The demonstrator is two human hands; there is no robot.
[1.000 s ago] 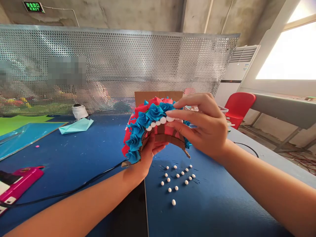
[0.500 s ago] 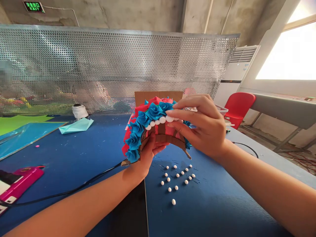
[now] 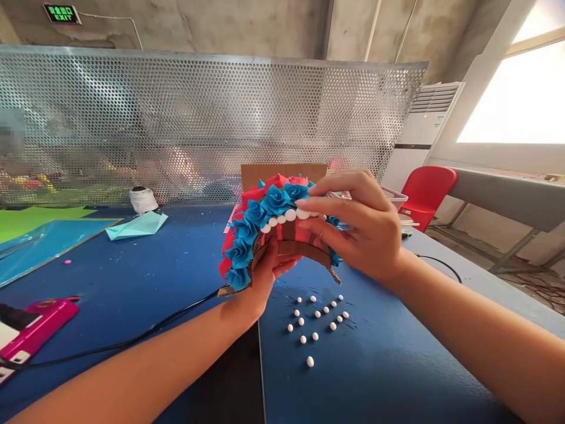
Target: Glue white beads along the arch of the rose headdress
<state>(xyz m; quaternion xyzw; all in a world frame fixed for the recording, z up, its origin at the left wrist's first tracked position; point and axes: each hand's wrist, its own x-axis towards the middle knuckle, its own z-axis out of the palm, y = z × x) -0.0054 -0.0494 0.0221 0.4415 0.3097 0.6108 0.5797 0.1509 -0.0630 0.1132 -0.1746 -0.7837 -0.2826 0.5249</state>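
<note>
A curved cardboard arch, trimmed with blue paper flowers and red paper, stands raised over the table. My left hand grips it from below on its left side, the fingers partly hidden inside the curve. Along the front edge runs a row of white balls. At the right part of that row, my right hand pinches a larger white ball between thumb and fingers, against the edge. Below, several loose white balls lie scattered on the blue table.
A pink power strip with a black cable lies at left. Behind it are a folded light-blue paper, a white-wrapped object and coloured sheets. A perforated metal screen closes the back; a red chair stands right.
Almost nothing differs. Both hands and the arch keep their places, and my right fingers stay on the white ball at the edge.
</note>
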